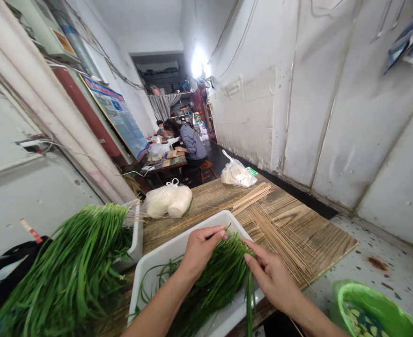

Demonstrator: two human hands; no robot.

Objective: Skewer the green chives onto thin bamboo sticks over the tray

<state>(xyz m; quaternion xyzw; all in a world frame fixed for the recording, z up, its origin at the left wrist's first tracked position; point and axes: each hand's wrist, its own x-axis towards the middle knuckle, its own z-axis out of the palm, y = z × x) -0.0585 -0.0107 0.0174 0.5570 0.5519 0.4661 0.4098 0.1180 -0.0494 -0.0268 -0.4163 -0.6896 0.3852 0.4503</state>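
Observation:
My left hand (201, 248) is closed in a pinch above the far side of a white plastic tray (138, 292). A small thin tip shows at its fingertips, too small to name for sure. To its right, my right hand (271, 276) has thumb and forefinger closed on garlic chives at the tray's right edge. A few long green leaves hang down below these fingers. Under and between both hands lies a heap of garlic chives (213, 290), pale cut ends toward the far side and leaves trailing toward me.
Bamboo skewers (280, 238) lie loose on the wooden table (206, 194). Plastic bags (171, 199) stand at its far edge. Left, more chives (76, 252) overhang a second white tray (136, 234). A green basin (375, 309) is at lower right. People (192, 140) sit at a table behind.

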